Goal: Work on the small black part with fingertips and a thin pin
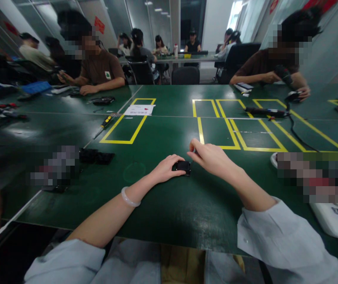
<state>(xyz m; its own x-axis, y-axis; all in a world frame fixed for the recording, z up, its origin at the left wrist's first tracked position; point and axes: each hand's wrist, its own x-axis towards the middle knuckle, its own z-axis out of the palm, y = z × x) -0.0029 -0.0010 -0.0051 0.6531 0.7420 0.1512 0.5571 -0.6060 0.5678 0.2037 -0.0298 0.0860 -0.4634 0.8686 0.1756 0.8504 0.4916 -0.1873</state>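
Observation:
A small black boxy object (183,168) rests on the green table in front of me. My left hand (169,169) is closed round its left side, thumb along the near edge and fingers at the far edge. Just to the right of it, my right hand (209,156) is raised slightly with thumb and index finger pinched together. Something tiny and dark may show below those fingertips, but it is too small to name.
Yellow tape outlines (117,141) mark the green table (160,209). A yellow-black screwdriver (106,121) and black parts (98,156) lie left. On the right are a white device (335,219) and a black rod-like tool (265,112) with a cable. Two people sit opposite.

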